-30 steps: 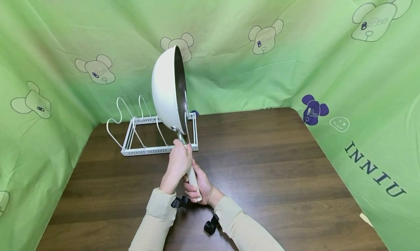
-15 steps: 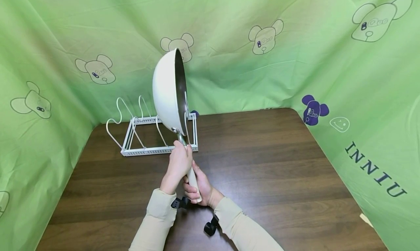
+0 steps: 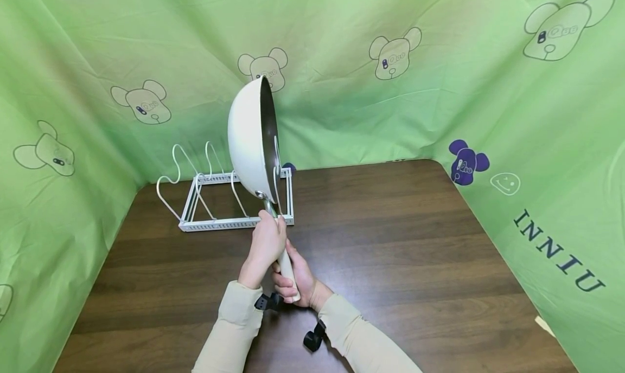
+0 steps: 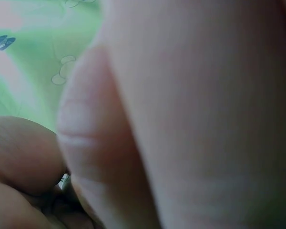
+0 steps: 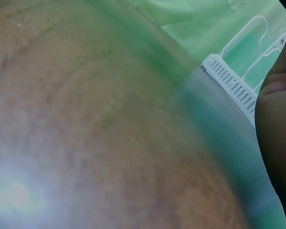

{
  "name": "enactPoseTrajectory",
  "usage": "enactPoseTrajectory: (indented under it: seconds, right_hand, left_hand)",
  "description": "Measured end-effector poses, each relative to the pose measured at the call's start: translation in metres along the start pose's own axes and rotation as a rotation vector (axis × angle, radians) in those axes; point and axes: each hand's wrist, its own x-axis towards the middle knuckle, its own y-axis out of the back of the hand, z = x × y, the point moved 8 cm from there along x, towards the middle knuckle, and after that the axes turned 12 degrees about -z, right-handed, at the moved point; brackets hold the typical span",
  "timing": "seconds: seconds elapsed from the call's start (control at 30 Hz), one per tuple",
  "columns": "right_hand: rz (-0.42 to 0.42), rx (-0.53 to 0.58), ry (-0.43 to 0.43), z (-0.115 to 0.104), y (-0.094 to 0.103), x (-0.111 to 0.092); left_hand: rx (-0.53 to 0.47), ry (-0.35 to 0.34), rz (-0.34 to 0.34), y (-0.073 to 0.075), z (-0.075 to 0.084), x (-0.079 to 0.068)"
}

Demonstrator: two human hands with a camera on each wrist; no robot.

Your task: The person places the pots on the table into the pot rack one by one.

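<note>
A white wok-style frying pan [image 3: 246, 137] with a dark inside stands on edge over the right end of a white wire rack [image 3: 219, 223]. Its bowl faces right and overlaps the rack's dividers in the head view. My left hand [image 3: 267, 243] grips the handle close to the bowl, by the metal neck. Lower down, my right hand [image 3: 303, 278] holds the end of the pale handle [image 3: 286, 267], fingers curled round it. Blurred fingers [image 4: 181, 119] fill most of the left wrist view. In the right wrist view skin covers much of the picture, with the rack's slotted rail beyond.
The rack's several wire dividers [image 3: 178, 164] rise to the left of the pan. Under everything lies a dark wooden table [image 3: 390, 243]. Green printed cloth [image 3: 332, 123] hangs behind and at both sides of it. A black wrist camera [image 3: 313, 338] sits below the right wrist.
The pan's bowl has sunk slightly toward the rack, its top edge lower in the head view. Both hands keep their grip on the handle and have barely moved.
</note>
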Motion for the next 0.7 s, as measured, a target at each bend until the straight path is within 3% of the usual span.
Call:
enactPoseTrajectory:
  seconds: [0.7]
  right_hand:
    - [0.059, -0.031, -0.013, 0.0028, 0.0056, -0.0022]
  left_hand:
    - [-0.013, 0.016, -0.033, -0.0067, -0.0072, 0.0022]
